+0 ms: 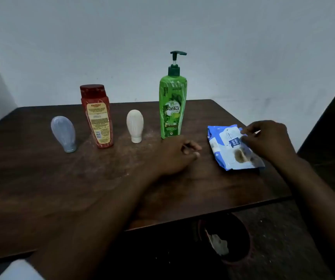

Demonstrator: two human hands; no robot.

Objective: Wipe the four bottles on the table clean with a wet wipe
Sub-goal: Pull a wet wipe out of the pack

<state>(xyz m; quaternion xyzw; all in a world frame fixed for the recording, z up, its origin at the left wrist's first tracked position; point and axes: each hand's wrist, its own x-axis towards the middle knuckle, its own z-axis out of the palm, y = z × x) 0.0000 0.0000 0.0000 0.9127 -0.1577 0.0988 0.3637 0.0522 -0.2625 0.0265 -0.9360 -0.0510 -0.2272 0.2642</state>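
The right hand point(263, 139) pinches the wipe pack point(228, 158), left hand point(174, 156) just beside.

Dark wood table point(41, 178): grey bottle point(63, 133), red bottle point(98, 118), white bottle point(135, 125), green pump bottle point(172, 106), wipes pack point(227, 150) rightmost.

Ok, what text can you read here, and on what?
"Vatika": green pump bottle
"Karthika": red bottle
"mee mee": blue wipes pack
Fine print on both labels and the pack: too blurred to read.
No text seen on grey bottle or white bottle.
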